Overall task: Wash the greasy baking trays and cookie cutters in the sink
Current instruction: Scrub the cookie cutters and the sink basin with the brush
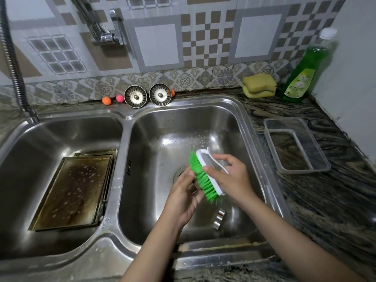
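A metal cookie cutter (219, 218) lies on the right basin floor just below both hands. The left hand (184, 197) curls around something hidden, against the brush (205, 174) gripped by the right hand (230, 176). Greasy baking trays (75, 190) sit in the left basin.

Soft, even indoor light falls from above, leaving bright glare patches on the stainless steel double sink (240, 110) and faint shadows beneath the arms. Wide-angle distortion bends the patterned tiled wall (156, 45) and the dark marbled counter (335, 200) toward the edges. The detail is slightly soft.
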`<control>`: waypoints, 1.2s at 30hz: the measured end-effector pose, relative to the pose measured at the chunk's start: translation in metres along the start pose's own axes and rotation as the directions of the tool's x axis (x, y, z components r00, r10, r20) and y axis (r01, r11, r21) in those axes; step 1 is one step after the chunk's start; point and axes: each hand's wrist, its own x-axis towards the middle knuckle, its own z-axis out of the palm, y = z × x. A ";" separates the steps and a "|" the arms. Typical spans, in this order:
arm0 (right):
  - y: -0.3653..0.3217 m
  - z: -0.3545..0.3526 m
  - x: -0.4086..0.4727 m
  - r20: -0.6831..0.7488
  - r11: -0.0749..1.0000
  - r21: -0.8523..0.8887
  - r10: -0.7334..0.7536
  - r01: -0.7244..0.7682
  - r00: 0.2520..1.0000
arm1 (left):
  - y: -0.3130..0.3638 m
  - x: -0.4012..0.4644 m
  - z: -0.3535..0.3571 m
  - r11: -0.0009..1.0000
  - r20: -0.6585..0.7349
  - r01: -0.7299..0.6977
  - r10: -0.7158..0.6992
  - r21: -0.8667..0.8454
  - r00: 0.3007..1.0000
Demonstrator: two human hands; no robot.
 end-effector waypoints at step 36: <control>0.013 0.012 -0.018 -0.008 0.874 0.421 0.272 -0.244 0.962 | 0.001 -0.007 -0.009 0.854 -0.141 -0.340 0.422 0.394 0.896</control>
